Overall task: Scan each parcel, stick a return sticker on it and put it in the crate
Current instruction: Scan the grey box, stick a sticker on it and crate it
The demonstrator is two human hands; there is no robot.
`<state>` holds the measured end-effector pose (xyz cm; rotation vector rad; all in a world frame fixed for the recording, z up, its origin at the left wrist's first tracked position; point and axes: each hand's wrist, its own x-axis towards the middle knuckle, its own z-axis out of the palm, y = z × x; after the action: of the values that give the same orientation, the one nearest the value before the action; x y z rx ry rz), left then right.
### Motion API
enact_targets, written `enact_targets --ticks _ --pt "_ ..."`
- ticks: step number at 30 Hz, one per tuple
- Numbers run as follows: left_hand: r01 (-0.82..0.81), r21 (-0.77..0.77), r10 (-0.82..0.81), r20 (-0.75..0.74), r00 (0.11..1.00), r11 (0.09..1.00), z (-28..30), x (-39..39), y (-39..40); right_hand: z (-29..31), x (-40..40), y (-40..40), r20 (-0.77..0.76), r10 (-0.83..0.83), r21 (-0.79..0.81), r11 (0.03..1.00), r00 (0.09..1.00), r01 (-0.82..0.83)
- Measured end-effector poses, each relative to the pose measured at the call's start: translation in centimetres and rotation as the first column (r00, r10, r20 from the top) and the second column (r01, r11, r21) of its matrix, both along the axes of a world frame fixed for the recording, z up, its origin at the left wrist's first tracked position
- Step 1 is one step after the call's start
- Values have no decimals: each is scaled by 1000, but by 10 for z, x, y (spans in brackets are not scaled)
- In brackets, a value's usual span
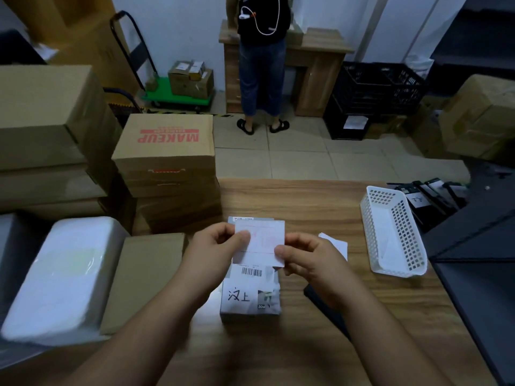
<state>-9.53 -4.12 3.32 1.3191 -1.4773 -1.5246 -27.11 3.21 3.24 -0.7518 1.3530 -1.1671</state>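
Both hands [214,246] pinch sticker [260,242] — parcel [250,296] beneath, lengthwise away

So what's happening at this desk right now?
A person is holding a white sticker sheet in both hands, the left hand and right hand pinching its edges, just above a small grey parcel lying on the wooden table. The sticker is not on the parcel yet. A white plastic basket sits to the right.

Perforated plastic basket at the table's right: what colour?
White, the perforated plastic basket; clearest in the head view.
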Motion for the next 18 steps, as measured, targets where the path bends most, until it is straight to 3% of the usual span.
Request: enact_targets --ticks 3,10,13,18 --pt "9 -25 -9 -1 1000 1000 9 4 0 9 0 2 69 -92 -37 995 993 94" --pt "122 7 -122 25 992 993 24 12 2 24 2 4 -23 -104 -38 994 994 103" --pt "171 -9 -171 56 984 985 28 17 1 25 9 3 -73 -46 -22 999 996 45" --pt "84 -109 -79 48 996 990 37 22 -6 31 21 1 -92 94 33 995 991 -92"
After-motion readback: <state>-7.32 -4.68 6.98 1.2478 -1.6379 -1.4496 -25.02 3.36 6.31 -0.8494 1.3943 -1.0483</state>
